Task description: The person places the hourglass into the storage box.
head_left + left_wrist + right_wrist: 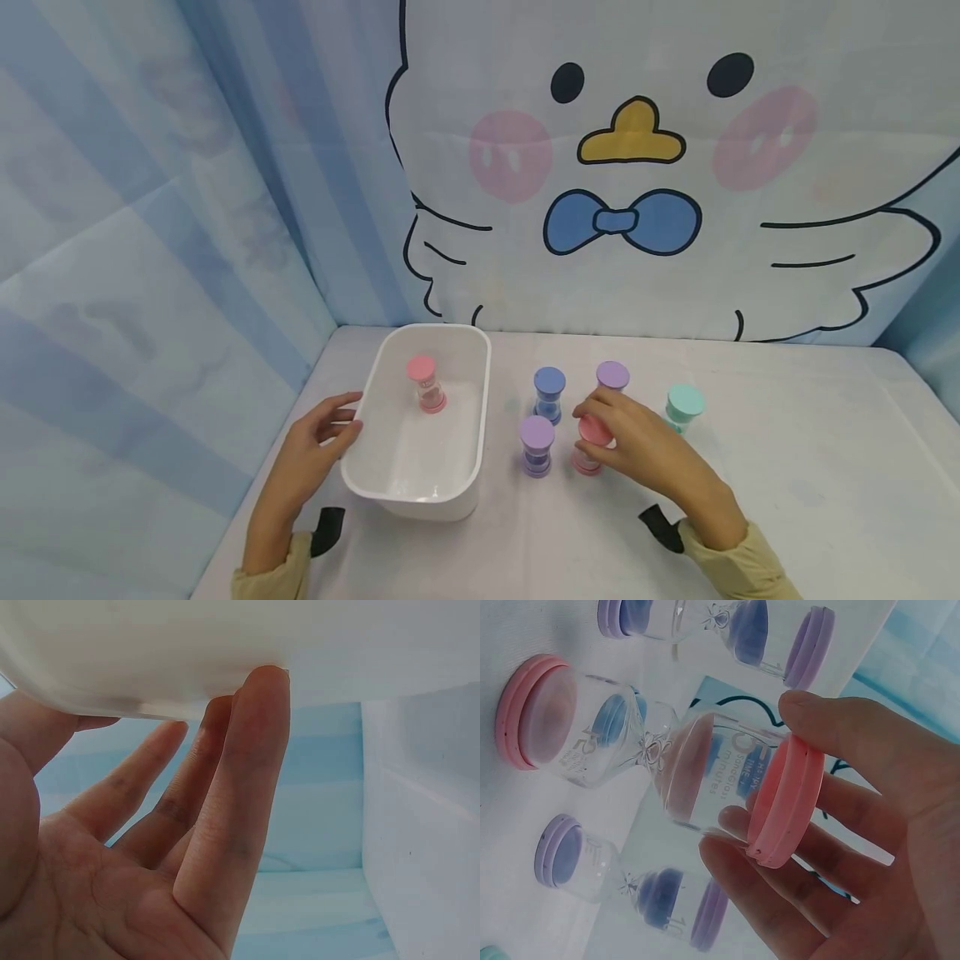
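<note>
A white plastic bin (408, 454) stands at the left of the table, with a pink-capped hourglass (422, 369) upright inside it. Fingertips of my left hand (311, 454) touch the bin's left side, the fingers mostly straight in the left wrist view. On the right, my right hand (637, 442) pinches a second pink hourglass (787, 802) by its top cap, thumb on one side and fingers on the other. That hourglass is upright, its base at the table. Near it stand a purple hourglass (537, 437), a blue hourglass (550, 383) and another purple hourglass (613, 374), partly hidden by the hand.
A teal hourglass (685, 404) stands behind the right hand, its lower part hidden. White cloth covers the table (825, 467). A printed curtain (630, 292) hangs along the back edge, and a blue striped curtain (150, 333) closes off the left.
</note>
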The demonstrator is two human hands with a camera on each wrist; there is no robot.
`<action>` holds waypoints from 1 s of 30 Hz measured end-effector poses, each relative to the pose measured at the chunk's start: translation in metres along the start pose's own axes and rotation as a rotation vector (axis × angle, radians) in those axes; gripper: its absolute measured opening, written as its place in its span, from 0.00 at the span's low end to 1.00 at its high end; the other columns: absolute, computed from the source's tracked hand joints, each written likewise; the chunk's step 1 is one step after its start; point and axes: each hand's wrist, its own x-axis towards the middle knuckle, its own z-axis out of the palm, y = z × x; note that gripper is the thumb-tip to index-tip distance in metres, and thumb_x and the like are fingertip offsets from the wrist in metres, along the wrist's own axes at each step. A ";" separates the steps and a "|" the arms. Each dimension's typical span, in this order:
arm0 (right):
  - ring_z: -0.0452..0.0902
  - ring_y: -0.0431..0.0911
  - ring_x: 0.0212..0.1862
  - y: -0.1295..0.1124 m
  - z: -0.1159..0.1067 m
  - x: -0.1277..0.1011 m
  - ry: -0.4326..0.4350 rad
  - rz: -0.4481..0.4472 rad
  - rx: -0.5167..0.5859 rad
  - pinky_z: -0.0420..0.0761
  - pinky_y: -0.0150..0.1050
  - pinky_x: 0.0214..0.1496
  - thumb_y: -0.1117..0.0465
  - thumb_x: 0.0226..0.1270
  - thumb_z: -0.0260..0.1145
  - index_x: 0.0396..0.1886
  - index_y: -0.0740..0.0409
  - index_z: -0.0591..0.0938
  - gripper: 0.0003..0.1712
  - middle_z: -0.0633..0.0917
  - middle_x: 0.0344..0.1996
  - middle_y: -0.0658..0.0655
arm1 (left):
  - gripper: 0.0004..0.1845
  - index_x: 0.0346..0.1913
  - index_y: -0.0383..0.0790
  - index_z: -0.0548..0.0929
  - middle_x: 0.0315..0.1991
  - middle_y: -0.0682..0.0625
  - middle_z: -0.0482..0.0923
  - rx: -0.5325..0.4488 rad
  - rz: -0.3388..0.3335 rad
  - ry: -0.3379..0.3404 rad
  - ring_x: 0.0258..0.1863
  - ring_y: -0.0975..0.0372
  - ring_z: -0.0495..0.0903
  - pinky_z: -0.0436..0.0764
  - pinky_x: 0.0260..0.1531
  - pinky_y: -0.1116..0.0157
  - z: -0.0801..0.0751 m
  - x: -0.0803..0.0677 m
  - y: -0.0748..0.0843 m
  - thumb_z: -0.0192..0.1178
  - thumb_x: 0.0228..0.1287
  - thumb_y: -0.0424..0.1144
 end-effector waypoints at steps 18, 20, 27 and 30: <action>0.81 0.44 0.41 -0.006 -0.011 0.005 -0.009 -0.023 -0.037 0.86 0.42 0.45 0.57 0.56 0.77 0.44 0.56 0.88 0.16 0.84 0.41 0.52 | 0.28 0.71 0.44 0.70 0.62 0.38 0.75 -0.006 -0.022 -0.007 0.59 0.46 0.77 0.83 0.52 0.54 0.000 -0.001 0.001 0.60 0.71 0.47; 0.81 0.45 0.41 -0.008 -0.014 0.006 -0.001 -0.028 -0.044 0.86 0.42 0.45 0.57 0.56 0.77 0.44 0.57 0.88 0.16 0.84 0.41 0.53 | 0.28 0.70 0.44 0.70 0.62 0.38 0.75 -0.006 -0.022 -0.007 0.59 0.46 0.77 0.83 0.52 0.54 0.000 -0.001 0.001 0.60 0.72 0.47; 0.81 0.44 0.40 -0.011 -0.023 0.010 0.045 -0.061 -0.056 0.86 0.40 0.42 0.58 0.55 0.78 0.43 0.57 0.88 0.15 0.85 0.40 0.53 | 0.27 0.70 0.45 0.70 0.62 0.38 0.75 0.009 -0.025 0.001 0.59 0.46 0.77 0.83 0.52 0.54 0.000 -0.001 0.003 0.59 0.72 0.47; 0.81 0.43 0.40 -0.012 -0.026 0.012 0.067 -0.083 -0.061 0.86 0.40 0.42 0.58 0.55 0.77 0.42 0.56 0.88 0.15 0.84 0.39 0.52 | 0.27 0.70 0.44 0.70 0.62 0.38 0.76 0.016 -0.014 0.002 0.59 0.46 0.78 0.83 0.52 0.54 0.000 -0.001 0.003 0.59 0.72 0.47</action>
